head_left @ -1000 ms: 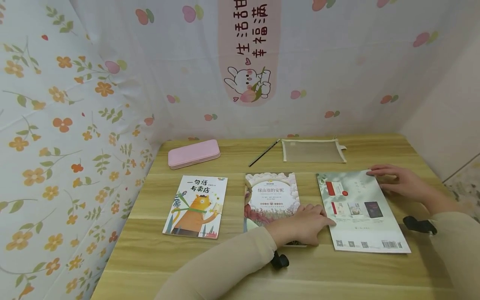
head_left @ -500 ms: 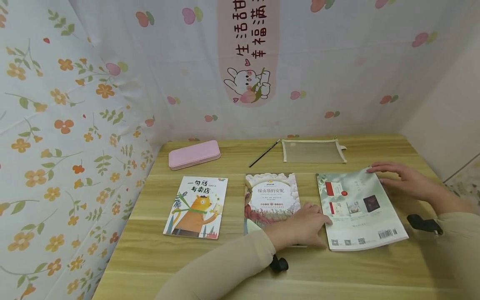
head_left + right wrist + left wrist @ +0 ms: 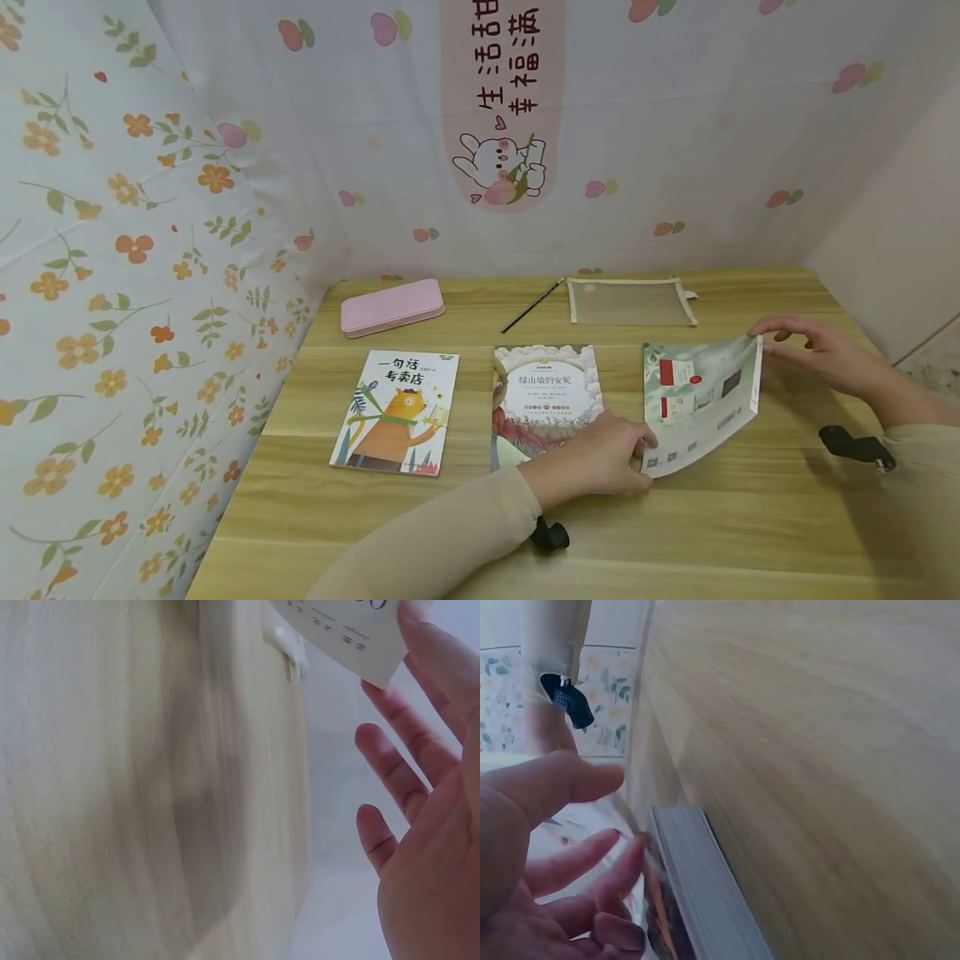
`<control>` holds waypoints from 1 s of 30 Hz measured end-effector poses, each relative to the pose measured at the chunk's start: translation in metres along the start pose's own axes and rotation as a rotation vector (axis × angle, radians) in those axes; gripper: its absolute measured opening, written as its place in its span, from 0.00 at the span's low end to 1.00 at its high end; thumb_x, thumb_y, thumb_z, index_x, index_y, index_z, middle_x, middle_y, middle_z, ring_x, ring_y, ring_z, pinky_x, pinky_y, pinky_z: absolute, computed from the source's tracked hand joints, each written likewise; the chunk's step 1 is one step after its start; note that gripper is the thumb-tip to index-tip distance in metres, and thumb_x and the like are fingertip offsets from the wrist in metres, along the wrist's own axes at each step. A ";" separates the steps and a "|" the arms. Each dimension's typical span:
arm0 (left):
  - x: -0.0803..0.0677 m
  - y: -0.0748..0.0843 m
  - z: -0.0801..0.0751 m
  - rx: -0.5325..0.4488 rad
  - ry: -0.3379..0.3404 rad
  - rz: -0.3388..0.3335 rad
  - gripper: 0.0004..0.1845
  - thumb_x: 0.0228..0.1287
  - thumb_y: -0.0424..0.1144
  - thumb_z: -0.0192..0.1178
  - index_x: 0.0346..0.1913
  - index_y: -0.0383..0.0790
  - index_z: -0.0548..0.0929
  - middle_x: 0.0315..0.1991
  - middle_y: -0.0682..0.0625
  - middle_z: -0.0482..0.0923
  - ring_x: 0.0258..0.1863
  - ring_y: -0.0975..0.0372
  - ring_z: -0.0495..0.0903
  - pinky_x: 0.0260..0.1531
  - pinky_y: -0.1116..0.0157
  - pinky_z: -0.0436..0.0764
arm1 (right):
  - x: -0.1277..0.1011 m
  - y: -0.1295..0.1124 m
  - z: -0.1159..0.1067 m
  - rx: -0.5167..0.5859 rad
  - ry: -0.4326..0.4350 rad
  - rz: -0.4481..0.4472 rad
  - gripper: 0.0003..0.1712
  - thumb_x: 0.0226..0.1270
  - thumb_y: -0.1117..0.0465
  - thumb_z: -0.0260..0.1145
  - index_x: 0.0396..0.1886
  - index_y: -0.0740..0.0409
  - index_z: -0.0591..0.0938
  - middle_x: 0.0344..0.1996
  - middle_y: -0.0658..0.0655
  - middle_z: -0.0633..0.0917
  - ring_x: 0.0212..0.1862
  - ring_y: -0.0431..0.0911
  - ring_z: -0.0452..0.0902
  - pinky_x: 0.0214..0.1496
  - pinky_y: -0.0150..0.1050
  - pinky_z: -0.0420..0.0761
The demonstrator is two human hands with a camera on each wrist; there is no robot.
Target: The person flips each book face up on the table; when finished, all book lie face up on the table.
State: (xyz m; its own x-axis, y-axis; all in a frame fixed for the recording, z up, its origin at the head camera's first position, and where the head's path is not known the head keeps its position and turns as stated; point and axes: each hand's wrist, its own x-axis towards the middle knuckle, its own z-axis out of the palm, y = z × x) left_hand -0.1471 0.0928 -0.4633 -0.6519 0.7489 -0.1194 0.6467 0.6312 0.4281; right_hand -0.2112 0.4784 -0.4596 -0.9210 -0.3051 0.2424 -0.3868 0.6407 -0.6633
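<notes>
At the right of the table, a thin pale-green magazine (image 3: 697,400) lies back cover up, its right side lifted and curling. My right hand (image 3: 813,350) pinches its upper right corner; in the right wrist view, thumb and index finger hold the page corner (image 3: 352,637) while the other fingers stay apart. My left hand (image 3: 600,458) rests over the lower right of a flowered book (image 3: 543,392), fingertips at the magazine's lower left edge. The left wrist view shows its thumb and fingers spread beside a book's page edges (image 3: 705,885). Part of the flowered book is hidden beneath this hand.
A book with an orange cartoon animal (image 3: 397,412) lies at left. Along the back are a pink pencil case (image 3: 392,308), a dark pencil (image 3: 531,307) and a mesh zip pouch (image 3: 632,302). Patterned cloth (image 3: 360,167) hangs behind the wooden table (image 3: 600,550).
My right hand has raised the magazine's right side off the table, curling it up and to the left. The left hand has stayed near its lower left edge.
</notes>
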 end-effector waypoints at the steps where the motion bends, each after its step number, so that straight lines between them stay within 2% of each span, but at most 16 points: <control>1: -0.001 -0.002 0.000 -0.032 0.017 0.004 0.19 0.58 0.49 0.74 0.52 0.53 0.86 0.37 0.66 0.82 0.38 0.75 0.73 0.40 0.80 0.68 | -0.001 0.001 0.000 -0.005 0.006 0.029 0.17 0.71 0.75 0.64 0.54 0.58 0.85 0.52 0.38 0.82 0.51 0.30 0.72 0.44 0.33 0.67; 4: -0.005 -0.008 -0.001 -0.100 0.073 -0.002 0.12 0.57 0.44 0.73 0.44 0.53 0.87 0.33 0.67 0.83 0.34 0.77 0.73 0.36 0.82 0.67 | -0.006 0.004 -0.001 -0.015 0.023 0.105 0.15 0.73 0.71 0.63 0.56 0.57 0.84 0.53 0.30 0.79 0.48 0.30 0.70 0.39 0.34 0.67; 7: -0.008 -0.011 -0.002 -0.120 0.131 -0.018 0.07 0.58 0.43 0.73 0.40 0.54 0.87 0.33 0.68 0.84 0.34 0.77 0.72 0.36 0.82 0.67 | -0.009 0.007 -0.002 0.001 0.026 0.138 0.15 0.75 0.69 0.63 0.57 0.56 0.83 0.54 0.30 0.78 0.49 0.29 0.70 0.40 0.31 0.69; 11: -0.012 -0.013 -0.004 -0.156 0.186 -0.049 0.06 0.60 0.43 0.71 0.40 0.55 0.88 0.34 0.68 0.86 0.35 0.76 0.71 0.35 0.80 0.67 | -0.011 0.005 -0.003 0.080 0.019 0.181 0.17 0.77 0.68 0.61 0.62 0.59 0.81 0.56 0.33 0.79 0.52 0.25 0.74 0.45 0.22 0.72; 16: -0.018 -0.015 -0.006 -0.245 0.257 -0.055 0.06 0.63 0.42 0.70 0.41 0.56 0.88 0.36 0.67 0.87 0.34 0.74 0.71 0.31 0.79 0.67 | -0.006 -0.002 -0.004 0.118 0.064 0.222 0.17 0.78 0.66 0.61 0.63 0.64 0.79 0.53 0.29 0.82 0.51 0.23 0.78 0.46 0.18 0.74; 21: -0.023 -0.019 -0.009 -0.294 0.355 -0.033 0.05 0.63 0.43 0.71 0.40 0.56 0.88 0.35 0.67 0.86 0.32 0.73 0.71 0.28 0.79 0.68 | 0.002 -0.012 -0.005 0.167 0.133 0.221 0.17 0.77 0.68 0.61 0.62 0.65 0.79 0.47 0.33 0.83 0.46 0.27 0.80 0.45 0.20 0.74; 25: -0.026 -0.022 -0.012 -0.308 0.439 -0.001 0.05 0.63 0.42 0.72 0.41 0.54 0.90 0.36 0.64 0.88 0.33 0.69 0.74 0.31 0.80 0.68 | 0.004 -0.021 -0.006 0.188 0.176 0.217 0.16 0.77 0.67 0.61 0.62 0.62 0.80 0.43 0.37 0.81 0.45 0.28 0.79 0.45 0.20 0.73; 30: -0.025 -0.023 -0.014 -0.363 0.522 0.040 0.05 0.63 0.40 0.73 0.41 0.50 0.91 0.35 0.60 0.88 0.30 0.71 0.71 0.30 0.79 0.67 | 0.005 -0.026 -0.007 0.228 0.239 0.223 0.16 0.77 0.67 0.61 0.61 0.58 0.81 0.43 0.33 0.81 0.44 0.28 0.77 0.47 0.18 0.72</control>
State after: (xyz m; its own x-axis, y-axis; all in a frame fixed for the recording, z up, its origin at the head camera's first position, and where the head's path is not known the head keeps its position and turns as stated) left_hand -0.1514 0.0566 -0.4573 -0.7965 0.5156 0.3158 0.5586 0.4276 0.7108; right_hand -0.2059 0.4648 -0.4363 -0.9766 0.0133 0.2145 -0.1804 0.4915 -0.8520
